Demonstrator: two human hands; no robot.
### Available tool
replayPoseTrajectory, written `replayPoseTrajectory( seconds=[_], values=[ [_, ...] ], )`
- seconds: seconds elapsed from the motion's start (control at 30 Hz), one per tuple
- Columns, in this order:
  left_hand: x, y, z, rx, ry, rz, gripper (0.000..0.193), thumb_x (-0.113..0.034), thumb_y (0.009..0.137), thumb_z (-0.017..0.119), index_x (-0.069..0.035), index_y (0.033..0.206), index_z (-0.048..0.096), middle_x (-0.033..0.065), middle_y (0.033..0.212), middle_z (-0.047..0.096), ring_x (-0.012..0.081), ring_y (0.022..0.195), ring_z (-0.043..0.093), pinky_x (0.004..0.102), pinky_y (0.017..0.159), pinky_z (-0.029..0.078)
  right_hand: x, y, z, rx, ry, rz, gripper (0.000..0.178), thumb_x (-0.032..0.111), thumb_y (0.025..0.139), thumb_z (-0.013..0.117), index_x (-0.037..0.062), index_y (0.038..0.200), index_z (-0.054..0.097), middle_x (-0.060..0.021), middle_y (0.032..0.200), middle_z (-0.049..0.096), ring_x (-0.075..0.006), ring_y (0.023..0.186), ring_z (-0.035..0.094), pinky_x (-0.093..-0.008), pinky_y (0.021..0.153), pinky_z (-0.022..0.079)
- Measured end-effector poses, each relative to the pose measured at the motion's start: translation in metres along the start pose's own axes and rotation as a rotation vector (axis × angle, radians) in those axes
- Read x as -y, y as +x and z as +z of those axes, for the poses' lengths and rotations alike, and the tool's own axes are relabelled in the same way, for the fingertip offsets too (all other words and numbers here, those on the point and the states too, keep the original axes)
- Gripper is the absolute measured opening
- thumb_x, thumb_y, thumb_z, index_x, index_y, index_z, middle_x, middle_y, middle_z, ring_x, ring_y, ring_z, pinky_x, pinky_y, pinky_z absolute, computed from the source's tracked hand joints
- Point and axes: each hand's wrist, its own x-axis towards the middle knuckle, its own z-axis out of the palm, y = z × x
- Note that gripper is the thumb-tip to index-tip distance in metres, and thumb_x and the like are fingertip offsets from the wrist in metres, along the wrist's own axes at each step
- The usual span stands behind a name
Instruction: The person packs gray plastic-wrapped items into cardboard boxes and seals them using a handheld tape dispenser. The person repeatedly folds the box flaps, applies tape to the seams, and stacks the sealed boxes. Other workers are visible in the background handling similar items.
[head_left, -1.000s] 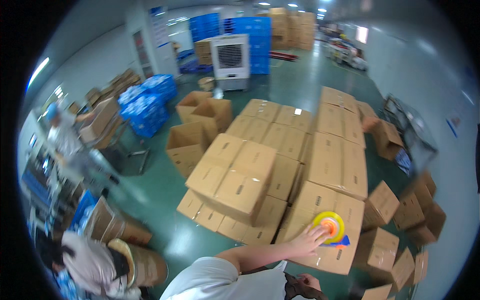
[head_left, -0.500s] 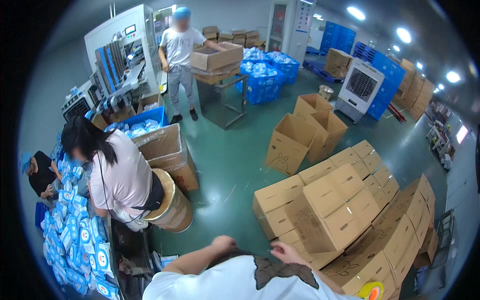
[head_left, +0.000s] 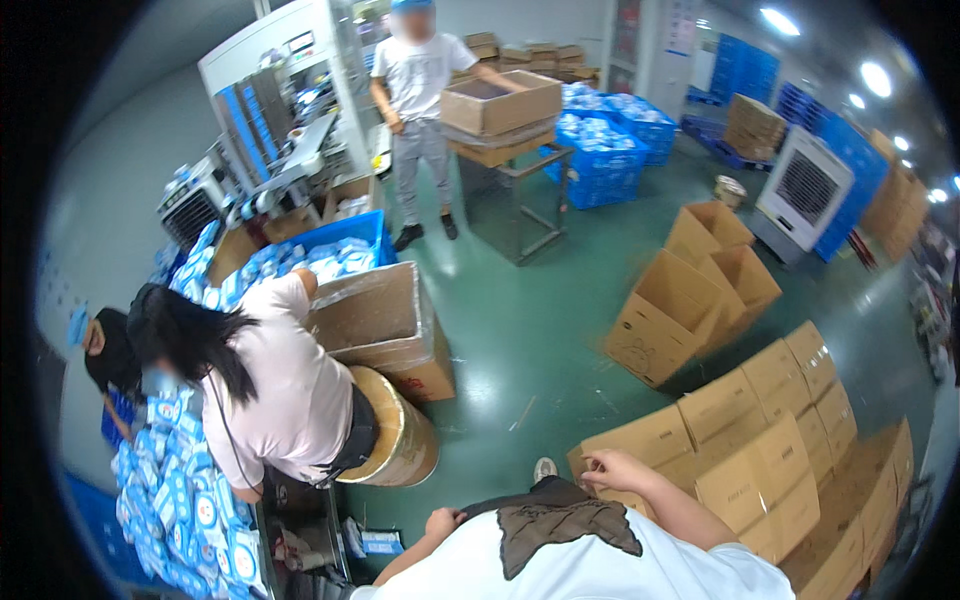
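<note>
My left hand (head_left: 445,521) hangs low in front of my dark trousers, its fingers curled in; I see nothing in it. On the other side my right hand (head_left: 612,470) hovers by the near left edge of a group of closed cardboard cartons (head_left: 735,415). Its fingers are bent inward, with no object showing between them. Whether that hand touches a carton, I cannot tell. One more carton block (head_left: 765,480) lies on top of the group, close to my right forearm.
Open cartons (head_left: 665,310) stand on the green floor ahead. At left a seated person (head_left: 285,375) works beside heaped blue-white packs (head_left: 180,500), near a round drum (head_left: 410,440). Another person (head_left: 420,90) stands at a metal-framed table (head_left: 540,240). A white air cooler (head_left: 805,190) is at far right.
The view has swung left, so the room appears shifted right. My right hand is now higher and over the cartons' edge; my left hand is lower. The seated person's arm reaches toward the blue crate.
</note>
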Motion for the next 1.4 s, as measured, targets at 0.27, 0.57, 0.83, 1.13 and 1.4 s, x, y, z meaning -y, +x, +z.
replayPoseTrajectory(
  seconds=[0.27,0.57,0.83,1.13,1.4],
  values=[
    [-0.037,0.104,-0.056,-0.234,-0.265,-0.296,0.022,-0.022,0.074,0.057,-0.009,0.089,0.066,0.0112,0.082,0.065,0.0248,0.077,0.063,0.0329,0.073,0.048,-0.023,0.123,-0.088,0.133,-0.115,-0.068,0.048,0.032,0.076,0.060,0.0051,0.114,0.051,-0.0143,0.094,0.060,-0.0289,0.088,0.056,-0.0364,0.077,0.045],
    [-0.007,0.201,-0.066,0.127,-0.107,-0.484,0.030,-0.032,0.071,0.062,-0.008,0.088,0.067,0.0145,0.088,0.064,0.0258,0.086,0.061,0.0364,0.078,0.047,-0.070,0.259,-0.151,0.093,-0.140,0.002,0.049,0.035,0.076,0.060,0.0017,0.111,0.053,-0.0131,0.089,0.062,-0.0267,0.082,0.059,-0.0345,0.072,0.047],
    [-0.005,0.471,-0.137,0.226,0.154,-0.289,0.028,-0.022,0.072,0.062,0.003,0.085,0.062,0.0142,0.081,0.061,0.0226,0.074,0.057,0.0317,0.066,0.044,-0.168,0.300,-0.176,-0.203,0.216,0.550,0.052,0.039,0.072,0.061,0.0019,0.108,0.055,-0.0167,0.094,0.061,-0.0317,0.089,0.058,-0.0380,0.078,0.046],
    [-0.320,0.644,-0.208,0.191,-0.003,-0.006,0.012,-0.005,0.079,0.054,0.006,0.079,0.061,0.0042,0.061,0.056,0.0118,0.052,0.048,0.0238,0.047,0.039,-0.333,0.264,-0.163,-0.744,1.225,1.188,0.027,0.023,0.078,0.059,0.0000,0.093,0.057,-0.0070,0.075,0.060,-0.0142,0.062,0.057,-0.0265,0.051,0.044],
    [-0.548,0.724,-0.143,0.396,0.512,0.718,0.023,-0.023,0.074,0.059,-0.005,0.088,0.065,0.0155,0.082,0.063,0.0305,0.075,0.062,0.0378,0.070,0.049,-0.443,0.329,-0.206,-1.150,1.201,1.317,0.024,0.028,0.076,0.061,0.0037,0.077,0.060,-0.0058,0.065,0.059,-0.0130,0.058,0.056,-0.0282,0.053,0.045]
  ],
)
